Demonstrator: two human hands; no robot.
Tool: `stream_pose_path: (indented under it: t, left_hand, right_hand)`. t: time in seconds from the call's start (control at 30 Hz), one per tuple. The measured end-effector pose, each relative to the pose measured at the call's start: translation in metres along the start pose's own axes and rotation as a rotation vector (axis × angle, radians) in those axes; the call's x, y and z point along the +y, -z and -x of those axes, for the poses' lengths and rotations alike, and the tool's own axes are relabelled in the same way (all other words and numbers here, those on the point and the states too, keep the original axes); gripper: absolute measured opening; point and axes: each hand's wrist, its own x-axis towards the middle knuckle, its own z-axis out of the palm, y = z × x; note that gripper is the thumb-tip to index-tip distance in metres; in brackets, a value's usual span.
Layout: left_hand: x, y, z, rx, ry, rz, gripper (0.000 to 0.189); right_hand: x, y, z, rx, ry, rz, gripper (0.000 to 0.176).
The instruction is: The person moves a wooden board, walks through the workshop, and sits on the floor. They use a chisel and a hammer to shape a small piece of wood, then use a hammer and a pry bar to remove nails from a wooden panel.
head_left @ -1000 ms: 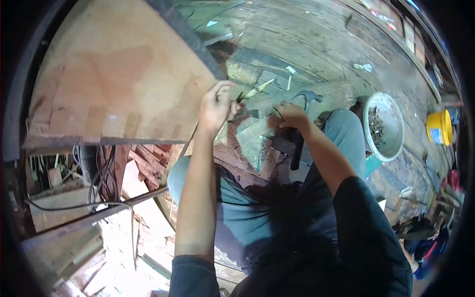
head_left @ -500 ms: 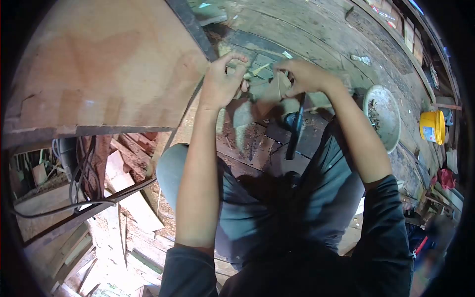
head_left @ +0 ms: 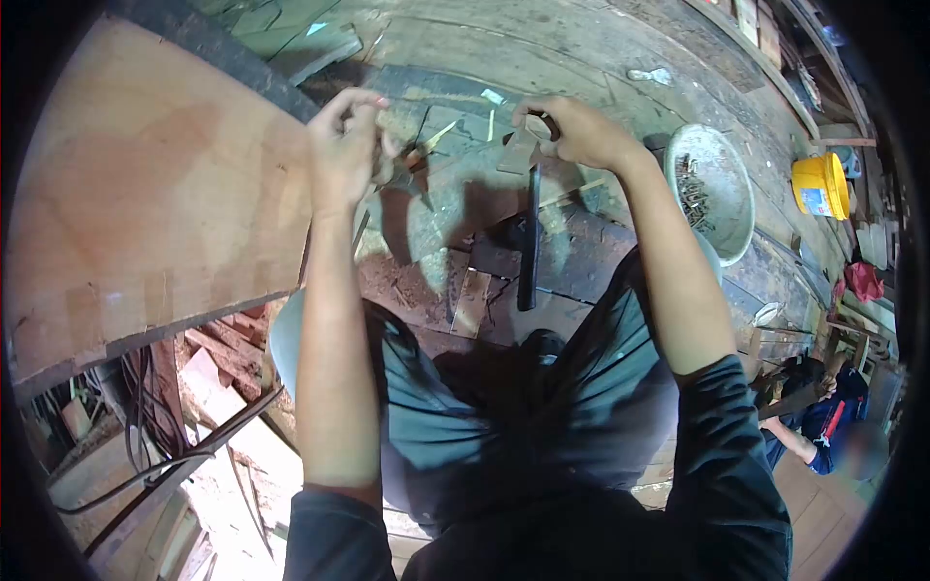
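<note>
My right hand pinches a small flat wooden piece over the plank floor. Below it, a dark bar-like tool stands between my knees, its upper end near the held piece. My left hand is raised beside the corner of the big wooden panel, its fingers curled; whether they hold anything small is hidden. Thin pale wood slivers lie on the floor between my hands. A small wood block lies lower down among sawdust.
A pale basin of nails or metal bits stands right, near a yellow bucket. The large wooden panel fills the left, with cables and scrap wood below. Another person is at the lower right.
The view has shifted, bringing the other person into clearer sight. My hands are farther apart, and the flat piece in my right hand shows more clearly.
</note>
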Motion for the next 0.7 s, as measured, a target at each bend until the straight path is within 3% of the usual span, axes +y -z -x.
stream_pose_path:
  t: [0.13,0.3,0.47,0.7]
  left_hand:
    - [0.003,0.002,0.007,0.016,0.051,0.018,0.015]
    - [0.006,0.000,0.012,-0.008,0.061,-0.050,0.014]
    - [0.009,-0.001,0.014,-0.026,0.076,-0.060,0.014]
    - [-0.002,0.003,0.009,-0.018,-0.031,-0.036,0.012]
  right_hand:
    - [0.015,0.003,-0.001,0.096,-0.092,-0.007,0.049]
    - [-0.003,0.009,-0.008,0.215,0.071,-0.062,0.041]
    - [-0.002,-0.003,-0.014,0.061,0.099,-0.065,0.033]
    - [0.009,-0.017,-0.027,0.152,0.114,-0.114,0.035]
